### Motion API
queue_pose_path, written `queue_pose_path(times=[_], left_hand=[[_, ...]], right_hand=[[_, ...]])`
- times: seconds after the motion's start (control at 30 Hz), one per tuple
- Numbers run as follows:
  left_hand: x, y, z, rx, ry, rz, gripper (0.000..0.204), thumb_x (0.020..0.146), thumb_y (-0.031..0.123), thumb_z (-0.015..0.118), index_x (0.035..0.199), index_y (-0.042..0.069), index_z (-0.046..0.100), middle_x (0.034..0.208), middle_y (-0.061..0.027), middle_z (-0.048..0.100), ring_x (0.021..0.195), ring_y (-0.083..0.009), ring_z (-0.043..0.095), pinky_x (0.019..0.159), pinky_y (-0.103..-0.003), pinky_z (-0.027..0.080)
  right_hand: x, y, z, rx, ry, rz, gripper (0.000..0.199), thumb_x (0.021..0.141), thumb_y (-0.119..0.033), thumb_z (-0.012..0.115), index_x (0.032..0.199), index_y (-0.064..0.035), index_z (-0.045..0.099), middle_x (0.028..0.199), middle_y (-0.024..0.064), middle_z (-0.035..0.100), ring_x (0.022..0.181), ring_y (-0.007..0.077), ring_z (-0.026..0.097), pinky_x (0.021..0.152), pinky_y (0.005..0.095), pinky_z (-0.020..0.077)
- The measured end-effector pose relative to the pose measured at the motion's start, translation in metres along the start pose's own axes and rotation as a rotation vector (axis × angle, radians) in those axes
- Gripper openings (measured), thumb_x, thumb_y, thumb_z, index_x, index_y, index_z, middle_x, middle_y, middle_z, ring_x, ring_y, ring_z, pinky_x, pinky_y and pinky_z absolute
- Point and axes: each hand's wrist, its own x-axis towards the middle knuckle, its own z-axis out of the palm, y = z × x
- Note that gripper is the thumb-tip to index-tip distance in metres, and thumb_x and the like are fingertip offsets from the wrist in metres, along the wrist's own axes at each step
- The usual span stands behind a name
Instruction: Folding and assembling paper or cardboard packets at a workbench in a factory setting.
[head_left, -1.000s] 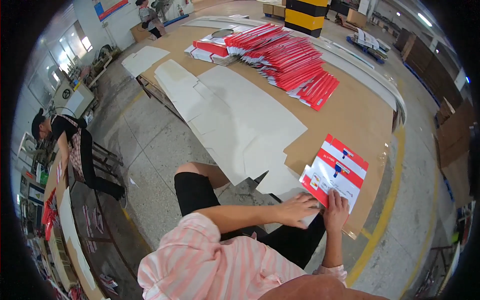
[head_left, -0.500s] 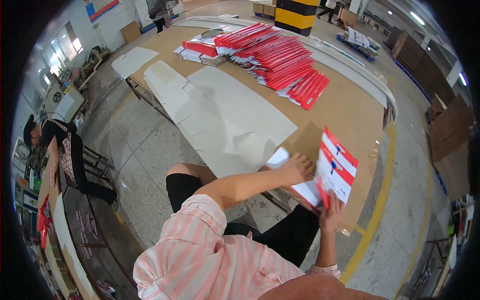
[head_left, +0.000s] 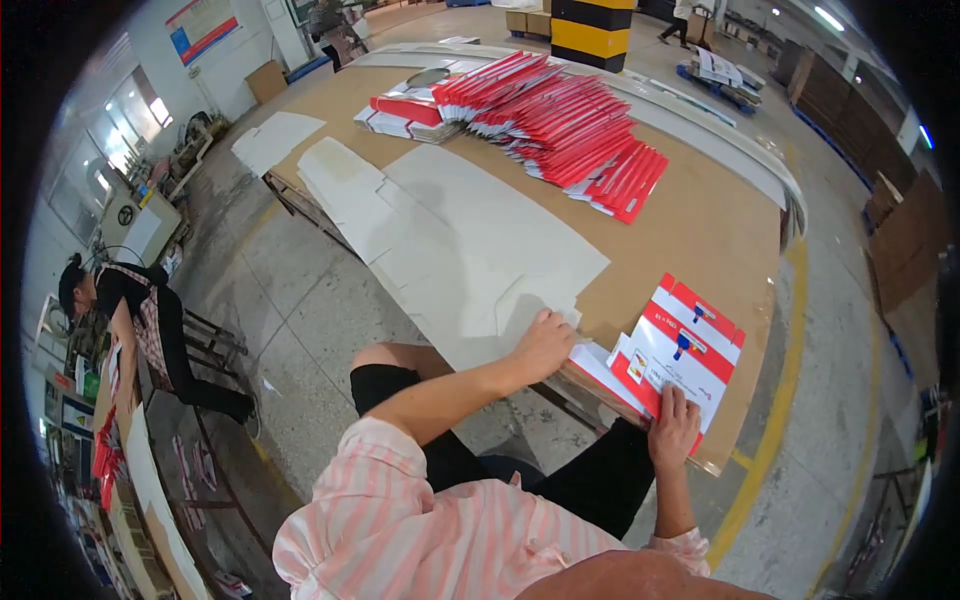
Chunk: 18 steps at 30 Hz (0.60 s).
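Observation:
A flat red-and-white printed cardboard piece [head_left: 712, 376] lies at the table's near right edge, blue pictures on its face. My right hand [head_left: 676, 430] rests its outstretched fingers on the near part of this piece. To its left, a white flap or sheet [head_left: 598, 366] shows at the table edge, partly under the printed piece. My left hand [head_left: 545, 346] is beside that flap, over the near end of the large pale sheets [head_left: 470, 240]. Its fingers are curled, and whatever may be in them is hidden.
A long fanned row of red-and-white printed pieces [head_left: 560, 120] lies at the table's far side. A striped pillar [head_left: 590, 35] stands behind the brown table [head_left: 720, 240]. At the left, another person [head_left: 145, 310] bends over a separate table.
The printed piece was tilted up and now lies flatter on the table. My left hand has moved left, away from it. My right hand stays at its near edge.

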Motion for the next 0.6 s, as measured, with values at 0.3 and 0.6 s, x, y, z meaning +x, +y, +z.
queue_pose_path(times=[0.3,0.6], left_hand=[[-0.032,-0.100,-0.056,-0.240,-0.107,0.203,0.031,0.074,0.031,0.068,0.096,0.011,0.065,0.094,-0.0097,0.058,0.095,-0.0289,0.051,0.084,-0.043,0.039],[-0.002,-0.095,-0.014,0.084,0.011,-0.025,0.024,0.081,0.030,0.062,0.087,0.007,0.063,0.083,-0.0109,0.061,0.083,-0.0276,0.054,0.072,-0.041,0.046]], right_hand=[[-0.005,0.003,0.004,0.047,0.004,0.054,0.060,0.066,-0.008,0.067,0.125,-0.0077,0.054,0.122,0.0090,0.054,0.098,0.0301,0.050,0.087,0.0417,0.0420],[0.003,0.000,0.005,0.066,0.048,0.003,0.060,0.066,-0.005,0.067,0.124,-0.0080,0.055,0.123,0.0085,0.056,0.095,0.0294,0.052,0.087,0.0394,0.0432]])
